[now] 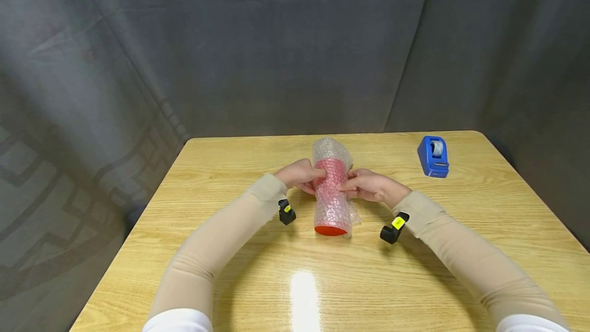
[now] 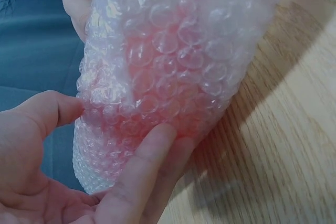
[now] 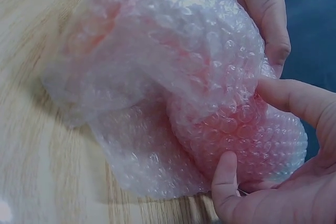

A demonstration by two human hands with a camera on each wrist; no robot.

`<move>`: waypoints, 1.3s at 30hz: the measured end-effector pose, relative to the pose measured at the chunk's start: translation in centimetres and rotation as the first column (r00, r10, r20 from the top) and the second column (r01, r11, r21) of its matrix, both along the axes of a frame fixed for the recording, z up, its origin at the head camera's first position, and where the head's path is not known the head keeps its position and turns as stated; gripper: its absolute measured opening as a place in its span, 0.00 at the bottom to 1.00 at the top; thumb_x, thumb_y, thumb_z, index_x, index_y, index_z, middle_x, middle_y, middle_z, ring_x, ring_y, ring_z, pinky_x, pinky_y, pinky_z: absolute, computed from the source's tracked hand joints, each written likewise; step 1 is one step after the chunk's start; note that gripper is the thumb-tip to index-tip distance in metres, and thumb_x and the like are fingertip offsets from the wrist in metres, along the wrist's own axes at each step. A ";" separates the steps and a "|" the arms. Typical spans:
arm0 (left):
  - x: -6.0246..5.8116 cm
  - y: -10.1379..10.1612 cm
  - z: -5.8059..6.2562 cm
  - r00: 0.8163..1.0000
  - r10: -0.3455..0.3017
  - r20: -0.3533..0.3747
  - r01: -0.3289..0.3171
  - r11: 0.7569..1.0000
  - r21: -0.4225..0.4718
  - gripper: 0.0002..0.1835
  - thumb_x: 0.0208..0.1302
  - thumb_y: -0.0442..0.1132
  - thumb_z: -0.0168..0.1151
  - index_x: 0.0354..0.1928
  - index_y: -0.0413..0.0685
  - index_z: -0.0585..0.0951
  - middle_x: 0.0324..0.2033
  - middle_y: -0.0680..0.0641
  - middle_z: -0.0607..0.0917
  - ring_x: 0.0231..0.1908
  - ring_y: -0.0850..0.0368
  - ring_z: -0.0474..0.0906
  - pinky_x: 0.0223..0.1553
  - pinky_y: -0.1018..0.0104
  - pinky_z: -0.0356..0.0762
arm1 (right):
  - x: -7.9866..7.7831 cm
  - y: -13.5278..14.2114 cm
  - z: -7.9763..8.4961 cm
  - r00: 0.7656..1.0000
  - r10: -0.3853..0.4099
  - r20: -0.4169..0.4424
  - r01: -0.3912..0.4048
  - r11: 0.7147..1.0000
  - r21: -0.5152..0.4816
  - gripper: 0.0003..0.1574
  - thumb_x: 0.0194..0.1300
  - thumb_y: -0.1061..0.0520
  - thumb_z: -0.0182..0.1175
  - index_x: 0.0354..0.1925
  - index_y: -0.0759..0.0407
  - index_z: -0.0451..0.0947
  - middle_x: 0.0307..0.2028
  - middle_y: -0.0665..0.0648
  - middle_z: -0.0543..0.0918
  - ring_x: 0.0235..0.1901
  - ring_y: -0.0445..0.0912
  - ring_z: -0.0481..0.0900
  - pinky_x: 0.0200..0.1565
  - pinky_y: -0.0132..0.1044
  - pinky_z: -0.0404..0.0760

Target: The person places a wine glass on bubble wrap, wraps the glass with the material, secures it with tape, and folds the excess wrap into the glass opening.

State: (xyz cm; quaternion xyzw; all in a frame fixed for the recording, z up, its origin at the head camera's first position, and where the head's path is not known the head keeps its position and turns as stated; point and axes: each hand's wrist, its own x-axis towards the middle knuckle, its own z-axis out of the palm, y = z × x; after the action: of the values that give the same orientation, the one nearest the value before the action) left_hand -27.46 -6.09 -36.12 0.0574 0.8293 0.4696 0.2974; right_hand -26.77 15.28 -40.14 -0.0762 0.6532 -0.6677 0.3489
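A red cylinder (image 1: 330, 230) wrapped in clear bubble wrap (image 1: 330, 148) lies on the table, its bare red end toward me. My left hand (image 1: 302, 174) grips the wrapped cylinder from the left, thumb on top and fingers against its side. From the right, my right hand (image 1: 369, 186) holds it between thumb and fingers, slightly nearer to me. In the right wrist view, a loose flap of bubble wrap (image 3: 149, 153) hangs off the cylinder's right side down to the wood. Excess wrap extends past the cylinder's far end.
A blue tape dispenser (image 1: 433, 157) with a roll of tape stands at the back right of the wooden table (image 1: 258, 291). Grey curtains (image 1: 286, 55) hang behind the table and along both sides.
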 end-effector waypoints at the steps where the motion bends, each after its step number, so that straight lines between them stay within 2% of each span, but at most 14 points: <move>1: 0.0 0.0 0.0 1.000 0.000 0.003 0.000 1.000 0.001 0.13 0.65 0.41 0.55 0.38 0.35 0.74 0.27 0.45 0.78 0.24 0.56 0.79 0.48 0.52 0.82 | 0.0 0.0 0.0 1.000 0.001 0.001 -0.001 1.000 0.000 0.17 0.66 0.69 0.51 0.53 0.70 0.62 0.35 0.49 0.79 0.37 0.38 0.78 0.46 0.28 0.80; 4: -0.1 0.0 -0.2 1.000 0.001 0.005 -0.001 1.000 0.001 0.13 0.65 0.41 0.55 0.39 0.35 0.74 0.27 0.45 0.78 0.24 0.56 0.79 0.48 0.53 0.82 | 0.0 0.0 0.0 1.000 0.001 0.000 -0.001 1.000 0.003 0.17 0.66 0.69 0.51 0.53 0.70 0.62 0.36 0.49 0.79 0.37 0.38 0.78 0.47 0.28 0.80; 7: -0.2 0.0 -0.2 1.000 0.000 0.002 0.000 1.000 -0.003 0.13 0.65 0.41 0.55 0.39 0.35 0.74 0.27 0.45 0.78 0.24 0.56 0.79 0.47 0.53 0.83 | 0.0 0.0 0.1 1.000 -0.005 0.004 0.005 1.000 0.006 0.23 0.66 0.70 0.51 0.57 0.74 0.59 0.37 0.50 0.79 0.38 0.38 0.79 0.48 0.29 0.80; 11: -0.2 0.1 -0.1 1.000 -0.001 -0.004 0.001 1.000 -0.009 0.13 0.65 0.41 0.55 0.39 0.35 0.74 0.28 0.45 0.78 0.25 0.56 0.79 0.47 0.53 0.83 | 0.2 0.0 0.4 0.999 -0.043 -0.001 0.043 0.999 0.033 0.44 0.65 0.69 0.53 0.68 0.73 0.37 0.38 0.52 0.79 0.36 0.39 0.80 0.46 0.31 0.81; 14: -0.1 0.1 0.0 1.000 0.000 -0.007 0.000 1.000 -0.008 0.13 0.65 0.42 0.56 0.39 0.35 0.74 0.28 0.45 0.78 0.25 0.56 0.79 0.47 0.53 0.83 | 0.3 0.0 0.6 0.998 -0.064 -0.013 0.064 0.996 0.061 0.53 0.64 0.69 0.55 0.69 0.67 0.27 0.40 0.56 0.77 0.35 0.39 0.80 0.45 0.32 0.81; 21: 0.0 0.3 0.1 1.000 0.003 0.006 -0.003 1.000 -0.006 0.14 0.65 0.42 0.56 0.41 0.34 0.74 0.29 0.45 0.78 0.26 0.56 0.79 0.48 0.53 0.83 | 0.6 -0.2 0.9 0.998 -0.035 -0.057 0.040 0.995 0.090 0.47 0.65 0.68 0.52 0.68 0.71 0.31 0.51 0.64 0.68 0.38 0.38 0.79 0.53 0.33 0.79; 24: -0.1 0.3 0.1 1.000 -0.001 0.006 0.001 1.000 -0.002 0.13 0.65 0.41 0.55 0.39 0.35 0.74 0.28 0.45 0.78 0.25 0.57 0.79 0.48 0.53 0.83 | 0.6 -0.2 1.1 0.997 -0.006 -0.083 0.014 0.995 0.095 0.47 0.64 0.68 0.52 0.69 0.75 0.32 0.50 0.63 0.70 0.38 0.37 0.79 0.51 0.30 0.80; 26: 0.0 0.3 0.1 1.000 -0.001 0.005 0.001 1.000 0.003 0.12 0.65 0.41 0.55 0.38 0.36 0.74 0.28 0.45 0.78 0.25 0.57 0.79 0.48 0.53 0.82 | 0.6 -0.2 1.3 0.996 0.019 -0.089 -0.010 0.996 0.092 0.47 0.64 0.68 0.51 0.69 0.76 0.33 0.46 0.60 0.72 0.37 0.36 0.78 0.49 0.28 0.81; 31: 0.1 0.3 0.2 1.000 0.001 -0.001 -0.001 1.000 0.004 0.13 0.66 0.41 0.55 0.40 0.35 0.73 0.28 0.45 0.78 0.25 0.57 0.78 0.48 0.52 0.82 | 0.8 -0.4 1.9 0.998 0.022 -0.062 -0.016 0.996 0.093 0.38 0.69 0.62 0.48 0.67 0.75 0.41 0.39 0.53 0.73 0.35 0.37 0.76 0.45 0.28 0.81; 33: 0.1 0.4 0.3 1.000 0.000 -0.004 0.000 1.000 -0.001 0.14 0.66 0.41 0.55 0.43 0.34 0.73 0.29 0.46 0.78 0.25 0.57 0.78 0.49 0.52 0.82 | 0.8 -0.6 1.9 0.997 0.022 -0.070 -0.015 0.994 0.106 0.36 0.71 0.60 0.48 0.65 0.75 0.44 0.41 0.54 0.73 0.36 0.37 0.75 0.45 0.28 0.80; 39: 0.1 0.5 0.3 1.000 -0.003 -0.001 0.003 1.000 -0.007 0.15 0.67 0.41 0.55 0.44 0.33 0.73 0.30 0.45 0.77 0.26 0.56 0.78 0.49 0.52 0.82 | 1.0 -0.9 1.5 0.990 0.020 -0.139 0.004 0.986 0.168 0.41 0.71 0.59 0.49 0.68 0.78 0.40 0.47 0.60 0.72 0.36 0.36 0.76 0.45 0.28 0.81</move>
State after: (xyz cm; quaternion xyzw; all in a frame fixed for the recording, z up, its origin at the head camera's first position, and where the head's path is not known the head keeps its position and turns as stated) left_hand -27.35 -5.60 -35.85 0.0578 0.8310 0.4663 0.2976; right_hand -25.81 14.34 -38.65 -0.0959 0.7296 -0.6020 0.3100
